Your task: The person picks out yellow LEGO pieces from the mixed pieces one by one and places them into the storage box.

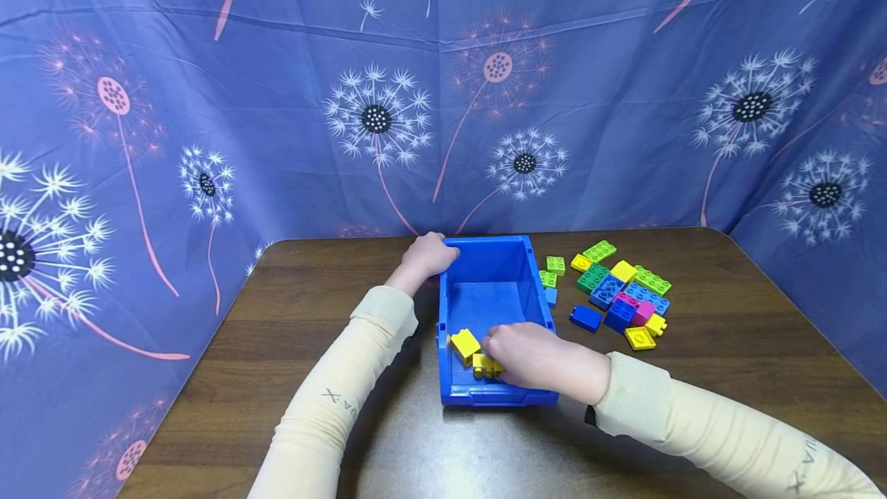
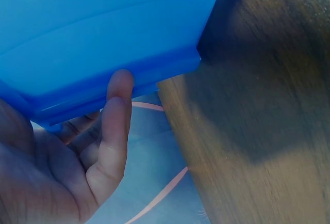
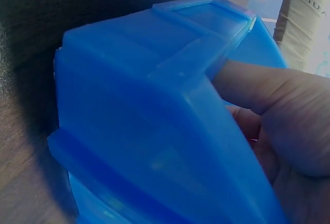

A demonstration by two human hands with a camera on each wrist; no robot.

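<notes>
Yellow bricks [image 1: 466, 345] are going into the blue bin [image 1: 490, 295]. Right hand [image 1: 537, 356] pinches one inside; left hand [image 1: 428, 254] grips the rim. Next, let go and fetch another.

Glossy plastic bin [image 1: 493, 291], wood-grain table [image 1: 728, 329]

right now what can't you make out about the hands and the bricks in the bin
- Right hand fingertips, head view: turned under the hand inside the blue bin, so a grip on the yellow bricks can't be confirmed.
- Bricks, right wrist view: hidden by the bin wall.
- Left hand fingers, head view: hidden behind the bin's far corner.
- Loose brick pile: too small to count, absent from both wrist views.
</notes>
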